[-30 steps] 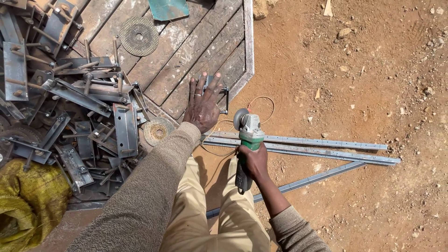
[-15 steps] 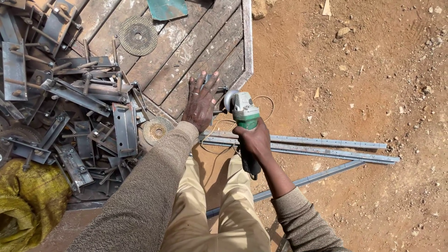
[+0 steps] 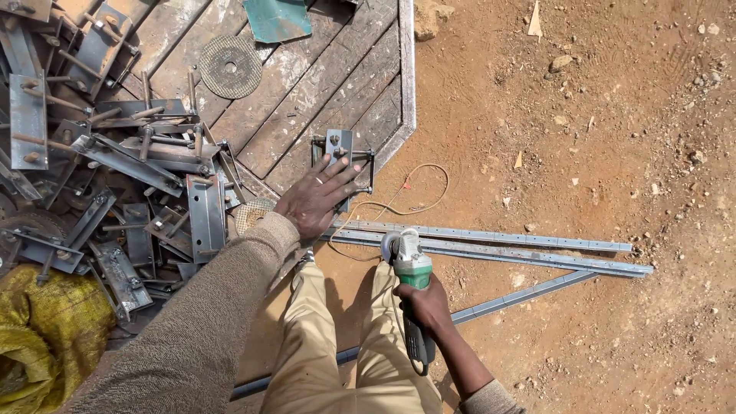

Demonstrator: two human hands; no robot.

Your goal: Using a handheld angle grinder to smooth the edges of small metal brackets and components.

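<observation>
Dirt ground: left hand (image 3: 313,201) flat on bracket (image 3: 340,149), right hand (image 3: 424,305) gripping grinder (image 3: 412,272).

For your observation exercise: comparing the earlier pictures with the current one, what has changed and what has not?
The right hand swung the green angle grinder up toward the metal bracket, then drew it back above the long steel bars. The left hand stayed pressed on the bracket; the scrap pile is unchanged.

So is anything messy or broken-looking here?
Yes. The metal brackets lie heaped and crisscrossed on the wooden platform instead of stacked. A grinding disc lies loose among them, and a thin wire curls over the dirt. The left hand rests on one bracket; the right hand holds a green angle grinder.
</observation>
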